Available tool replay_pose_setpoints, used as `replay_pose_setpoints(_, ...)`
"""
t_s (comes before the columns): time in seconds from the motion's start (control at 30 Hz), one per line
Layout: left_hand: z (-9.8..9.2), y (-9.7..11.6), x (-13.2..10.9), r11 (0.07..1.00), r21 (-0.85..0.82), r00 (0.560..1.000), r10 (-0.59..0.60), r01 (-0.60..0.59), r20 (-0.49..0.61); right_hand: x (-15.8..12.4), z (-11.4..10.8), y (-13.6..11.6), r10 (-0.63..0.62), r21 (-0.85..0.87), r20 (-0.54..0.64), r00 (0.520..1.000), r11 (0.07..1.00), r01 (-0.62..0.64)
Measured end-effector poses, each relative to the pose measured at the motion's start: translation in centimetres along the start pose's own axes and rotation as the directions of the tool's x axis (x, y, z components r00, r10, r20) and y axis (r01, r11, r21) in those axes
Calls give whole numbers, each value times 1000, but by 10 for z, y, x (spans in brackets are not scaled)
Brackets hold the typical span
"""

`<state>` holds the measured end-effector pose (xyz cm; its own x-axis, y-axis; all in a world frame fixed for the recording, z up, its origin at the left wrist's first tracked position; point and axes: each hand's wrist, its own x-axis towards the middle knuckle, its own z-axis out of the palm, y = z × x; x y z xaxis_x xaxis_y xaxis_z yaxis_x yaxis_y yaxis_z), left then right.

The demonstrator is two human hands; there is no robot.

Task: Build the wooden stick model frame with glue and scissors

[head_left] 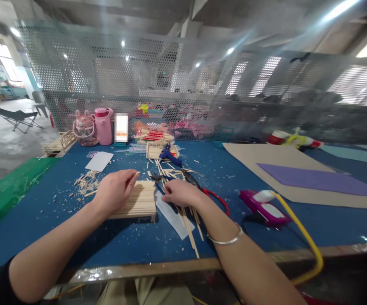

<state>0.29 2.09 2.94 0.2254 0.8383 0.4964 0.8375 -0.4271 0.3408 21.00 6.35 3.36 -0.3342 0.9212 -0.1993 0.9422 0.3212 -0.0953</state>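
My left hand (115, 190) is over the left part of a raft-like panel of pale wooden sticks (142, 199). Its thumb and forefinger pinch a short piece of wooden stick (137, 173), of which only the tip shows. Just right of the panel, my right hand (182, 192), with a silver bangle on the wrist, is closed around blue-handled pliers (157, 178). Their dark jaws point left, toward the panel's far corner; the palm hides part of the handles. Loose sticks (188, 231) and a white paper strip (173, 214) lie beneath this hand.
Behind the hands lies a blue glue gun (170, 156) by a small wooden tray (153, 151). Red-handled scissors (218, 201) and a purple device (264, 207) with a yellow cable are at right. Wood scraps (88, 182) and a pink flask (103, 127) stand left. A perforated screen (107, 76) bounds the back.
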Motion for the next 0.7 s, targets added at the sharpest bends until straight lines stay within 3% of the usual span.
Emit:
replay_pose_setpoints(0.33,2,2,-1,1000,23,1000,-2,2,25,-1,8,-14,94,-68,-213,972,992,-110)
replay_pose_setpoints(0.53,2,2,-1,1000,21,1000,13,-13,-1,-9,-12,-6,194,72,-470,861,981,-182)
replay_pose_setpoints(0.6,2,2,-1,999,-7,999,40,-40,-36,-14,-18,-5,173,185,-553,815,979,-83)
replay_pose_setpoints(0.7,3,3,-1,990,-86,992,104,-110,-77,-18,-17,-11,64,409,-651,756,869,278)
